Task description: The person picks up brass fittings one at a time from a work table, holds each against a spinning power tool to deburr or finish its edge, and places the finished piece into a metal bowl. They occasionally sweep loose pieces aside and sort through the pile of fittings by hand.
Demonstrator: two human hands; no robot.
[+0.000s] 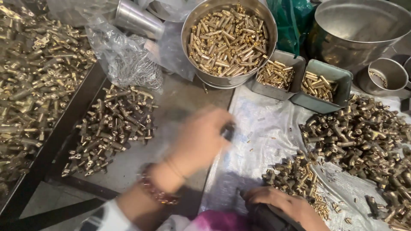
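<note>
My left hand (199, 139) is blurred at centre frame, fingers curled around a small dark piece at its one o'clock edge; whether that grip is firm I cannot tell. My right hand (284, 205) rests at five o'clock, closed over a dark tool (265, 218) against my lap. The brass fittings (361, 137) I am working from lie heaped at three o'clock on a plastic sheet (257, 128), with a second heap (113, 128) at nine o'clock on the bare table (184, 98). A steel bowl of brass pins (229, 40) stands at twelve o'clock, two grey trays (327, 70) just beside it. Risk noted: loose pins scattered near my right hand could roll off the sheet if it is dragged. The left hand's sweep passes near the bowl's rim; a careless reach could tip it. The right-hand heap crowds the table edge.
</note>
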